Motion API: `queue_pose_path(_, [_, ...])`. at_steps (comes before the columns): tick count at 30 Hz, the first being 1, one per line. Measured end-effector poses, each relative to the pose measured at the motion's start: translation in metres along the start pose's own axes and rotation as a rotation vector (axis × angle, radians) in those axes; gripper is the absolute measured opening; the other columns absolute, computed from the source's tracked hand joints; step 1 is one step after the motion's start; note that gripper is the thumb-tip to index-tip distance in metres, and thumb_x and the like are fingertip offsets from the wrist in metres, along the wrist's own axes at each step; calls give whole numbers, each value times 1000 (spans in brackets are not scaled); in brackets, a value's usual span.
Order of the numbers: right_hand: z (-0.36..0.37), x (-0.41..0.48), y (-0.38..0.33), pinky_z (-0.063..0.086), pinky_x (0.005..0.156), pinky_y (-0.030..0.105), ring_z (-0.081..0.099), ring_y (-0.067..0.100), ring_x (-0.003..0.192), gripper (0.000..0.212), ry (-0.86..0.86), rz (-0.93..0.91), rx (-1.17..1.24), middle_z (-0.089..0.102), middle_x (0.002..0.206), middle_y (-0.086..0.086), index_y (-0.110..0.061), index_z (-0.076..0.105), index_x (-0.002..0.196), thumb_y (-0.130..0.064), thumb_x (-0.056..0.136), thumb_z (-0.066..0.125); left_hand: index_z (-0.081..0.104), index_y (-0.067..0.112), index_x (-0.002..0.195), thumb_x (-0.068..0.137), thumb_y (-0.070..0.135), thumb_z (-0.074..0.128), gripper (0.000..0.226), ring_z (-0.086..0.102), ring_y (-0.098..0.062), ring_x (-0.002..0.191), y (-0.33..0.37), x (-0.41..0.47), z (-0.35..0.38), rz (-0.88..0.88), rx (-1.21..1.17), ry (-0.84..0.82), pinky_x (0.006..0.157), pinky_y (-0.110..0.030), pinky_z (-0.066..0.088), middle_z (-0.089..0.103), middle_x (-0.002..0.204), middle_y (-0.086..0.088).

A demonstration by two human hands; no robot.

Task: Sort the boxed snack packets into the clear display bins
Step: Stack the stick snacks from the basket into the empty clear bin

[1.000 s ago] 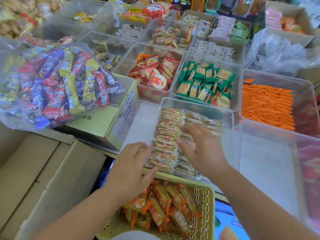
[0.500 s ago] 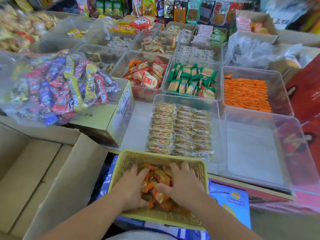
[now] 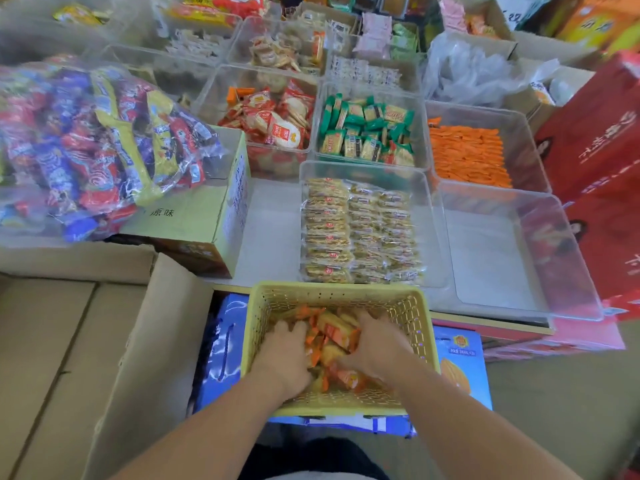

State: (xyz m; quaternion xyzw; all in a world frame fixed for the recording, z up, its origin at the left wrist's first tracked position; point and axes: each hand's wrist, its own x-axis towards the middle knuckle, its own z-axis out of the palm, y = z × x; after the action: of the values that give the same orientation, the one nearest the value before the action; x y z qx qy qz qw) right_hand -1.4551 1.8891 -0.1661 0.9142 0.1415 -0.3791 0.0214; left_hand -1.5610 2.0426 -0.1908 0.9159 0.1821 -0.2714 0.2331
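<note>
A yellow perforated basket [image 3: 263, 306] stands close in front of me, holding orange-and-yellow snack packets [image 3: 332, 332]. Both my hands are down inside it. My left hand [image 3: 285, 355] curls round the pile from the left and my right hand [image 3: 375, 348] curls round it from the right, gathering the packets between them. Just beyond the basket stands a clear bin [image 3: 429, 216] with neat rows of tan cracker packets [image 3: 360, 233]. To its right is a clear bin [image 3: 526, 244] with nothing in it.
Farther back, clear bins hold red rice-cracker packets [image 3: 277, 123], green packets [image 3: 367, 129] and orange packets [image 3: 467, 157]. A big bag of mixed sweets [image 3: 90, 147] lies on a yellow carton [image 3: 207, 216] at left. Open cardboard boxes [image 3: 69, 341] lie left; red gift boxes [image 3: 595, 161] right.
My hands left the cracker bin and dropped into the yellow basket. They have since closed in on the orange packets, bunching them together. The view has tilted down slightly.
</note>
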Motion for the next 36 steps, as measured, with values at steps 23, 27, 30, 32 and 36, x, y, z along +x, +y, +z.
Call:
queue_pose_path(23, [-12, -57, 18, 53, 80, 29, 61, 5, 99, 76, 323, -221, 545, 56, 115, -18, -46, 55, 125, -56, 52, 77, 76, 41, 94, 76, 31, 88, 24, 76, -9, 81, 17, -90, -51, -98, -1455, 145, 65, -31, 55, 80, 93, 6])
queue_pose_path(27, [-23, -92, 38, 59, 75, 29, 67, -3, 85, 70, 331, -224, 813, 69, 100, -22, -63, 51, 113, -58, 52, 84, 69, 18, 122, 51, 35, 94, 76, 75, -32, 102, 45, -95, -48, -127, -1684, 23, 96, -56, 55, 78, 110, -10])
queue_pose_path(30, [-34, -107, 62, 62, 74, 33, 71, 0, 84, 69, 303, -263, 991, 73, 97, -22, -67, 53, 111, -59, 51, 87, 67, 11, 127, 47, 37, 99, 90, 71, -38, 111, 82, -92, -44, -83, -1709, -38, 105, -62, 48, 75, 118, -16])
queue_pose_path(32, [-40, -111, 82, 63, 78, 41, 74, 8, 90, 71, 234, -305, 1127, 75, 102, -14, -55, 57, 120, -55, 56, 89, 66, 9, 129, 42, 41, 101, 99, 68, -42, 116, 108, -88, -38, -64, -1707, -75, 107, -63, 46, 73, 123, -19])
queue_pose_path(36, [-52, -109, 134, 60, 68, 28, 74, 14, 90, 43, 110, -449, 1281, 76, 101, -4, -42, 65, 113, -39, 74, 84, 65, 4, 127, 47, 32, 101, 91, 73, -41, 104, 167, -83, -21, -23, -1744, -115, 80, -50, 61, 74, 116, -23])
